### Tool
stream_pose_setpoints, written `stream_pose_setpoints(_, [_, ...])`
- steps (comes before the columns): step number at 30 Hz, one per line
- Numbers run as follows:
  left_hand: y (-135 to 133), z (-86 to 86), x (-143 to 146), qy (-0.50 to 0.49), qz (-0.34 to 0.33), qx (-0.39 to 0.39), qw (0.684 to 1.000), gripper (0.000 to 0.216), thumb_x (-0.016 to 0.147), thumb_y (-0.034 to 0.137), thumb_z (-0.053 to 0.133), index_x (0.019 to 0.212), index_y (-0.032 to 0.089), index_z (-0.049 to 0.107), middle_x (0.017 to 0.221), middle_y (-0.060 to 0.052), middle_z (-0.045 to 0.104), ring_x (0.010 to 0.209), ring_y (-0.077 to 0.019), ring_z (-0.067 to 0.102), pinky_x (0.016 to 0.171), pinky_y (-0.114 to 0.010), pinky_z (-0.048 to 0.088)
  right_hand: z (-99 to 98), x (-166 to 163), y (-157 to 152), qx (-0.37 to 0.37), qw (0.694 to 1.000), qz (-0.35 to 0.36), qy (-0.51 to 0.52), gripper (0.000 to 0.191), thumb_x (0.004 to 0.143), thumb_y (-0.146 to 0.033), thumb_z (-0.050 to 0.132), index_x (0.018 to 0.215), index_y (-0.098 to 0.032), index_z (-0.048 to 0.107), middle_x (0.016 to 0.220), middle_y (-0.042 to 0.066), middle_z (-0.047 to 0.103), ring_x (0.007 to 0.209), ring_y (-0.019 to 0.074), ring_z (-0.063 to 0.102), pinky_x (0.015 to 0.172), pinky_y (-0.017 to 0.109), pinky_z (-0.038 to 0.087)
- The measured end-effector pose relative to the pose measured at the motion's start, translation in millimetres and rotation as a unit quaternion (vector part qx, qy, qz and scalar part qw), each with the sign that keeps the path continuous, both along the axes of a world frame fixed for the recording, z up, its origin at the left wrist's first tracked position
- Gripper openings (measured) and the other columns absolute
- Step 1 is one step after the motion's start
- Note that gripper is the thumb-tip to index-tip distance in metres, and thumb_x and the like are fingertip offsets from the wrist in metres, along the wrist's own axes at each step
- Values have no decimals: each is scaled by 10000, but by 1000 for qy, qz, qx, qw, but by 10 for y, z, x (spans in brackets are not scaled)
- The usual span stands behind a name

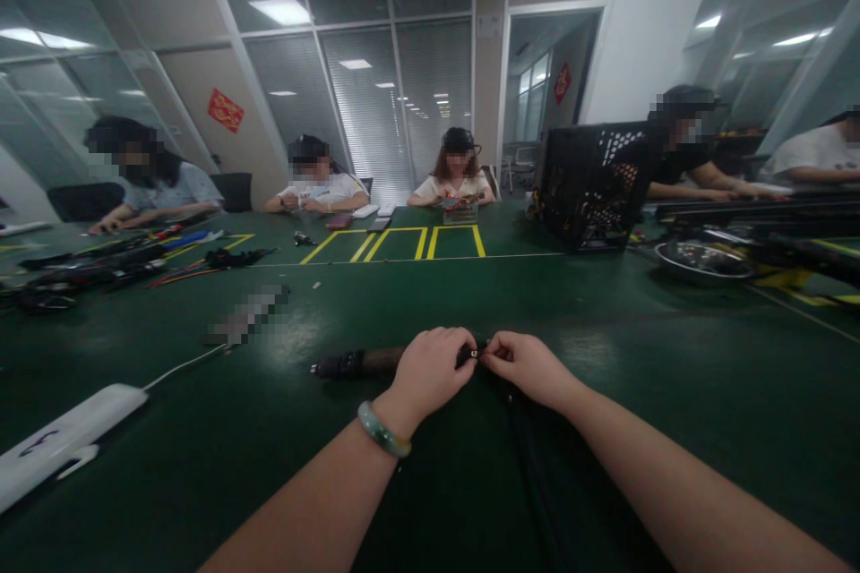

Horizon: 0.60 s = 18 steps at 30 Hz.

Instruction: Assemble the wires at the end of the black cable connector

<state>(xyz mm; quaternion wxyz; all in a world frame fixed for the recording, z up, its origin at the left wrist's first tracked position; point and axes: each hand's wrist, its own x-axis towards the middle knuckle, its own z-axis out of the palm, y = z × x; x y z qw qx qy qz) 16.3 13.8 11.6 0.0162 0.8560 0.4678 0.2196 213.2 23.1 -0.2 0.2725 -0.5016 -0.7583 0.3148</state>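
A dark cylindrical tool with a narrow metal tip, like an electric screwdriver (366, 363), lies across the green table (282, 483) with its tip to the left. My left hand (435, 369) is closed over its right end, which the fingers hide. Close beside it, my right hand (520, 358) pinches a small dark cable end (482, 353). A brassy glint shows between the two hands, and I cannot tell whether the parts are joined. From under my right hand a dark cable (514, 430) seems to run toward me, blurred against the table.
At the left lie a white power strip (73, 439) with its cord, a blurred-out phone-like object (252, 315) and a heap of cables (100, 273). A black computer case (591, 188) and a metal bowl (702, 260) stand at the right. Several people sit opposite.
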Motion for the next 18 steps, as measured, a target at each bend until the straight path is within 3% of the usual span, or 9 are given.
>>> stream_pose_setpoints(18, [-35,43,-2,-11,-18,-4,1000,144,860,256,575,995,229,615,1000,-17,653,937,-201,598,872,-367,463,-17,13,14,-6,1000,6,5,119,826,-285,595,827,-178,648,776,14,682,681,149,614,594,232,427])
